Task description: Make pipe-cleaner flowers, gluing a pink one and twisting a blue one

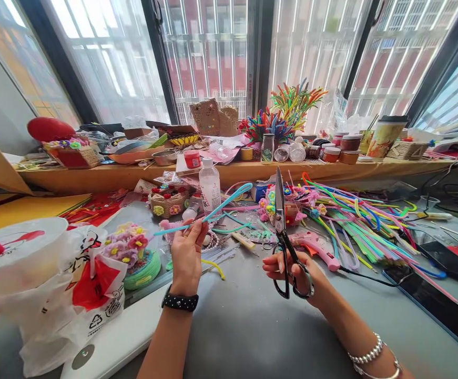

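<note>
Pinched in my left hand (188, 252) is a light-blue pipe cleaner (227, 203), bent back in a loop at its upper right end. Its other end sticks out to the left of my fingers. A pair of black-handled scissors (280, 210) stands upright in my right hand (292, 268), thumb and fingers at the handle loops, blades pointing up and looking closed. The scissors and the pipe cleaner are apart. Behind my right hand lies a pink glue gun (318, 251). A short yellow pipe cleaner (216, 267) rests on the table just right of my left wrist.
Loose pipe cleaners (365, 234) spread over the right side, near a dark tablet-like slab (437, 310). At left are a bagged drink cup (23, 258), a fuzzy flower pot (142, 271) and a white laptop (122, 337). A clear bottle (210, 184) stands before the cluttered sill (134, 173).
</note>
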`<state>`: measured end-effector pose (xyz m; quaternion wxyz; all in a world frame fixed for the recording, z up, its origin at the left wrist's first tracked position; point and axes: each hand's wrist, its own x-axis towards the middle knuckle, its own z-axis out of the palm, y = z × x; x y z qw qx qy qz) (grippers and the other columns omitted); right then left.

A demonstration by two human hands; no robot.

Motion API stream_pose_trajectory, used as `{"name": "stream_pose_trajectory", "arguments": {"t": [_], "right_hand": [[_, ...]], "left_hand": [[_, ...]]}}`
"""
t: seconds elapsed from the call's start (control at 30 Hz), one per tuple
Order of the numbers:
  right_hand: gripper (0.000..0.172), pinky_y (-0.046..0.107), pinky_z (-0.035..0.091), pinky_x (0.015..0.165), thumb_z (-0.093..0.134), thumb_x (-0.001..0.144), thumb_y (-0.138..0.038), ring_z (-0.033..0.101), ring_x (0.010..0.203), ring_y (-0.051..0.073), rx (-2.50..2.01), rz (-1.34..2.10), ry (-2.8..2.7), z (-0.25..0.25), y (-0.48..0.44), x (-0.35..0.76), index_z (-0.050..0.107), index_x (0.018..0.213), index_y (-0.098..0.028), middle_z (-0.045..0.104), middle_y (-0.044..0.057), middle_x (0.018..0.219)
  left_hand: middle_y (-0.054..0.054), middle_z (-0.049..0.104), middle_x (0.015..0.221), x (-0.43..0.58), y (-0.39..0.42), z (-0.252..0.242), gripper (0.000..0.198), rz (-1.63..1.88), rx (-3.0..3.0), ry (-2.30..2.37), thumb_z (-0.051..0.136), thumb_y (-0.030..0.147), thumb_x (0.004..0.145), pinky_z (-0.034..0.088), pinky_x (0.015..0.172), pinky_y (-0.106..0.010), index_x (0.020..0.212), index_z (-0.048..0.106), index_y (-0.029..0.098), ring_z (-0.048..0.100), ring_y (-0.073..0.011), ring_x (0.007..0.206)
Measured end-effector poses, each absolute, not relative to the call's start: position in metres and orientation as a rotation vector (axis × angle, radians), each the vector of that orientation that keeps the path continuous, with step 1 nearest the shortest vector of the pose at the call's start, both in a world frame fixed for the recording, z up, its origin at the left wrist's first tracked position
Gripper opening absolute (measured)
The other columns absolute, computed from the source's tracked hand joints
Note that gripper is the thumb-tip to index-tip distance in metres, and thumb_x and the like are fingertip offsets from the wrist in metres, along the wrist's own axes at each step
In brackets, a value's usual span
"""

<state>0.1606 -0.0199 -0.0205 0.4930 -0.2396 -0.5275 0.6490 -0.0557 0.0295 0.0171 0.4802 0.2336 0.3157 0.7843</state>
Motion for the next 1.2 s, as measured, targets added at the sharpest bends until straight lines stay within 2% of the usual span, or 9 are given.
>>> {"name": "stream_pose_trajectory", "arguments": {"t": [0.17,0.47,0.83,1.2], "right_hand": [[0.046,0.044,0.042,0.082,0.059,0.053,-0.061,0.056,0.093,0.028,-0.461,1.678,-1.312,-0.017,-0.026,0.165,0.06,0.07,-0.018,0.061,0.011,0.099],[0.053,0.041,0.045,0.076,0.048,0.061,-0.066,0.058,0.088,0.027,-0.307,1.788,-1.304,-0.016,-0.036,0.158,0.057,0.073,-0.015,0.061,0.015,0.096],[0.051,0.039,0.044,0.075,0.047,0.064,-0.063,0.059,0.087,0.024,-0.26,1.85,-1.254,-0.018,-0.036,0.153,0.057,0.07,-0.014,0.062,0.014,0.095],[0.055,0.037,0.045,0.076,0.044,0.063,-0.067,0.059,0.088,0.023,-0.299,1.783,-1.146,-0.017,-0.032,0.16,0.057,0.069,-0.014,0.062,0.013,0.095]], "left_hand": [[0.0,0.063,0.065,-0.055,0.029,0.016,0.016,1.889,0.576,0.785,0.055,0.001,0.069,0.051,0.059,-0.015,0.079,0.051,0.013,0.063,-0.0084,0.061],[0.0,0.064,0.066,-0.055,0.03,0.014,0.016,1.899,0.593,0.773,0.055,0.001,0.068,0.052,0.062,-0.016,0.078,0.05,0.013,0.064,-0.0097,0.064],[0.0,0.064,0.067,-0.052,0.028,0.016,0.016,1.903,0.601,0.739,0.055,0.001,0.068,0.052,0.064,-0.016,0.077,0.05,0.013,0.063,-0.0093,0.065],[-0.001,0.068,0.072,-0.047,0.024,0.017,0.028,1.729,0.801,0.729,0.061,0.005,0.063,0.051,0.067,-0.018,0.086,0.048,0.015,0.063,-0.009,0.068]]}}
